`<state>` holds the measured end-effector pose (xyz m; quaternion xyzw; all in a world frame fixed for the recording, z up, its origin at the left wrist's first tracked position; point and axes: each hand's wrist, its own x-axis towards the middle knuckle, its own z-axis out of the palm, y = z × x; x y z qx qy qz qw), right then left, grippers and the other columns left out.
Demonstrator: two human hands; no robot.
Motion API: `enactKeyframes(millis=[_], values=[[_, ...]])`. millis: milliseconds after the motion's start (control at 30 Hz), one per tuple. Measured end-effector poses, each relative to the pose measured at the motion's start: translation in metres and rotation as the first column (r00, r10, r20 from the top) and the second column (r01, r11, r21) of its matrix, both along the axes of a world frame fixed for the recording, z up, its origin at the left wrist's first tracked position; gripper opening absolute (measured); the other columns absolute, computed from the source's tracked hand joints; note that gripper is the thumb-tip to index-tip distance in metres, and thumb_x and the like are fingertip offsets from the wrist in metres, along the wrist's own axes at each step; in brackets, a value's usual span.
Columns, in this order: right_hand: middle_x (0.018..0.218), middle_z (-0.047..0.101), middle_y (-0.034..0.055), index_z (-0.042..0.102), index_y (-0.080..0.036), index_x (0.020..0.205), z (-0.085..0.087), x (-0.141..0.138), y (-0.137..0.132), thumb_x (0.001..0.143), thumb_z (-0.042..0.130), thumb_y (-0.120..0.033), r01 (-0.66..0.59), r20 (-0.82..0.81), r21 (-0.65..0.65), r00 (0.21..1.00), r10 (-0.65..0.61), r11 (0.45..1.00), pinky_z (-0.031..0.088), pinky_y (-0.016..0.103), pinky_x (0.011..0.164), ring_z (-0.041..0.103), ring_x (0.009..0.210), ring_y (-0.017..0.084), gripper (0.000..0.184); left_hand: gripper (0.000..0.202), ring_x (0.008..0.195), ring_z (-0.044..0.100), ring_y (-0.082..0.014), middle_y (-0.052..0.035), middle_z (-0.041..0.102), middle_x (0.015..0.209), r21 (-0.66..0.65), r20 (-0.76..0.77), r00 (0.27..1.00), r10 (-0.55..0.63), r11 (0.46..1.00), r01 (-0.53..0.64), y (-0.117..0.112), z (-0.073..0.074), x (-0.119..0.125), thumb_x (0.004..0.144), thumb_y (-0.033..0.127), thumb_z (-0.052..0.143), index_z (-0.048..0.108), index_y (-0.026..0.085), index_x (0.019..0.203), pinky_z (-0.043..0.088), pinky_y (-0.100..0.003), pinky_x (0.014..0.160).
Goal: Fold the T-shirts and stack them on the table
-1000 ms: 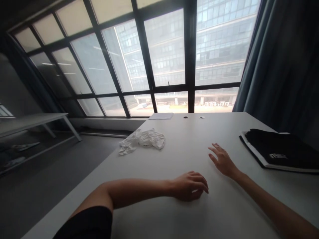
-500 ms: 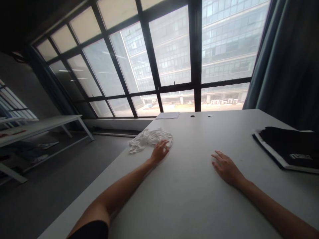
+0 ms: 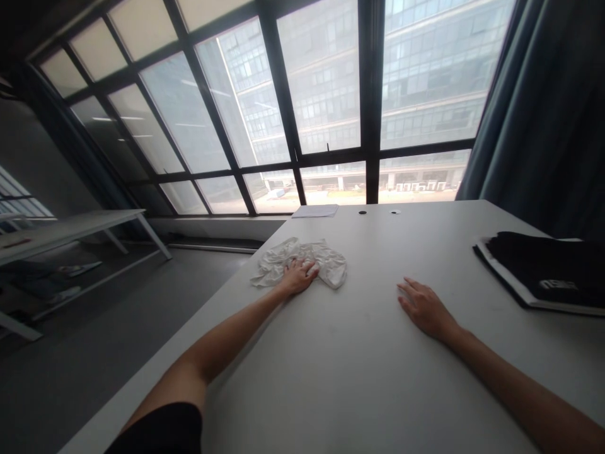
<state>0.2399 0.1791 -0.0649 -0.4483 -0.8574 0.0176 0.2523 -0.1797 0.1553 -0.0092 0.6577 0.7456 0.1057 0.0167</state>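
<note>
A crumpled white cloth [image 3: 333, 265] lies near the left edge of the white table [image 3: 359, 353]. My left hand [image 3: 299, 276] rests on the cloth's near side, fingers spread over its folds, not wrapped around it. To the right, my right hand [image 3: 428, 309] lies on the tabletop with its fingers stretched out and nothing in them. The cloth and my right hand are apart.
A stack of folded black and white fabric [image 3: 543, 271] sits at the table's right side. White paper [image 3: 315, 211] lies at the far edge, close to two small round fittings. Beyond the floor on the left stands another table [image 3: 94, 221]; a person's legs show under it.
My left hand has come down onto the cloth, slightly left of before. The cloth is spread wider, reaching farther right. My right hand stays in nearly the same place, and the view has shifted slightly.
</note>
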Motion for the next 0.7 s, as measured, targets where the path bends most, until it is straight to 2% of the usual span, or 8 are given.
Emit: enactKeyframes(millis=[100,233,333,400,467,567,633,700], values=[[0.143,0.057,0.0171,0.064,-0.017,0.127,0.005,0.000,-0.002,0.098,0.043,-0.039,-0.030,-0.059,-0.009,0.998,0.029,1.000,0.039,0.053,0.111,0.053,0.131,0.032,0.042,0.056,0.149,0.021,-0.0403,-0.0066,0.034,0.161,0.022,-0.005,0.993,-0.120,0.993,0.120,-0.027,-0.011,0.060,0.097,0.067,0.039,0.049,0.040,0.146,0.016,-0.068,0.113],[0.138,0.060,0.0141,0.065,-0.019,0.126,0.016,-0.004,-0.013,0.099,0.042,-0.039,-0.083,-0.168,0.002,0.982,0.082,0.997,0.043,0.047,0.108,0.056,0.126,0.028,0.040,0.062,0.148,0.019,-0.0453,-0.0112,0.029,0.163,0.082,0.056,0.948,-0.313,0.948,0.308,-0.064,-0.020,0.141,0.097,0.066,0.041,0.037,0.040,0.153,0.017,-0.073,0.110],[0.138,0.061,0.0117,0.064,-0.022,0.128,0.025,-0.009,-0.027,0.098,0.047,-0.041,-0.123,-0.183,0.011,0.975,0.122,0.992,0.043,0.046,0.108,0.055,0.127,0.027,0.039,0.061,0.149,0.024,-0.0400,-0.0128,0.025,0.164,0.114,0.100,0.864,-0.494,0.868,0.483,-0.081,-0.017,0.171,0.100,0.058,0.044,0.033,0.036,0.156,0.026,-0.066,0.112],[0.141,0.059,0.0117,0.062,-0.022,0.131,0.031,-0.012,-0.035,0.096,0.053,-0.044,-0.150,-0.137,-0.016,0.980,0.146,0.989,0.041,0.047,0.110,0.052,0.130,0.028,0.043,0.053,0.146,0.032,-0.0338,-0.0109,0.032,0.162,0.177,0.077,0.823,-0.563,0.820,0.544,-0.083,-0.013,0.171,0.102,0.049,0.045,0.041,0.032,0.152,0.030,-0.058,0.115],[0.143,0.057,0.0113,0.061,-0.023,0.134,0.035,-0.015,-0.039,0.095,0.055,-0.044,-0.157,-0.091,-0.051,0.984,0.152,0.986,0.040,0.047,0.111,0.051,0.132,0.028,0.045,0.044,0.145,0.035,-0.0305,-0.0088,0.043,0.156,0.246,0.023,0.833,-0.552,0.811,0.531,-0.075,-0.009,0.159,0.102,0.042,0.047,0.053,0.030,0.144,0.028,-0.053,0.117],[0.147,0.054,0.0099,0.060,-0.023,0.136,0.037,-0.014,-0.038,0.097,0.053,-0.040,-0.166,-0.051,-0.068,0.985,0.163,0.984,0.036,0.047,0.115,0.049,0.135,0.027,0.043,0.045,0.148,0.029,-0.0346,-0.0073,0.040,0.158,0.225,-0.021,0.898,-0.440,0.873,0.433,-0.053,-0.009,0.130,0.098,0.047,0.053,0.056,0.031,0.141,0.023,-0.057,0.118],[0.149,0.053,0.0092,0.060,-0.024,0.137,0.037,-0.009,-0.032,0.098,0.050,-0.039,-0.185,-0.022,-0.065,0.983,0.184,0.981,0.033,0.048,0.116,0.047,0.137,0.026,0.043,0.052,0.146,0.034,-0.0333,-0.0070,0.041,0.158,0.164,0.021,0.908,-0.418,0.898,0.409,-0.038,-0.009,0.111,0.097,0.051,0.053,0.051,0.031,0.146,0.027,-0.053,0.117],[0.150,0.051,0.0097,0.058,-0.024,0.139,0.034,-0.001,-0.022,0.099,0.047,-0.038,-0.181,0.012,-0.069,0.983,0.182,0.981,0.031,0.050,0.117,0.046,0.139,0.026,0.043,0.050,0.138,0.045,-0.0295,-0.0072,0.051,0.150,0.177,0.101,0.919,-0.382,0.916,0.361,-0.025,-0.008,0.095,0.097,0.048,0.054,0.054,0.028,0.142,0.033,-0.045,0.115]])
